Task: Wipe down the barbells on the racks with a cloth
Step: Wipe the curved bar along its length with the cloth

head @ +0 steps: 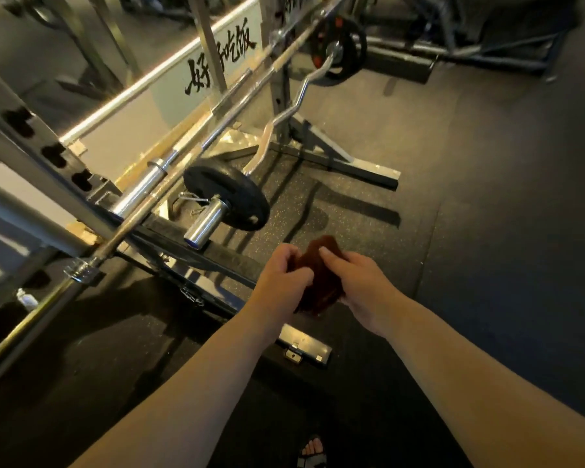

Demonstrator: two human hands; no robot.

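Holding one dark reddish cloth (321,278) between both hands, low and centre above the rubber floor (470,197), clear of every bar. Left hand (282,276): curled round the cloth's left edge, gripping. Right hand (357,287): wrapped round the right side, thumb on top, gripping too. No wiping contact yet.

Looking forward and left of the hands for the work: barbells racked there, none to the right. Long axes all on one diagonal, near-left to far-right, receding from the viewer. Nearest target judged to be the curl bar (299,99), with its chrome sleeve end (205,221) just ahead and left of the left hand, not touching. Left hand nearer to it than right. Probably calls for a reach forward-left, then strokes along that diagonal.

Counting:
- Cloth, one.
- Hands, two, both on it.
- Black plates on the curl bar, two: near plate (227,197), far plate (341,49).
- Straight bars beyond, at least two: thick-sleeved bar (139,189) and long thin bar (53,298) with a collar, both beside the holed rack upright (31,136).
- Paler bar farther back, perhaps a mirror reflection; cannot tell.
- Small bottle (26,298) low left, one.
- Metal plate (304,346) on the floor under the wrists, one.
- Sandalled foot (313,449) at the bottom edge, one.
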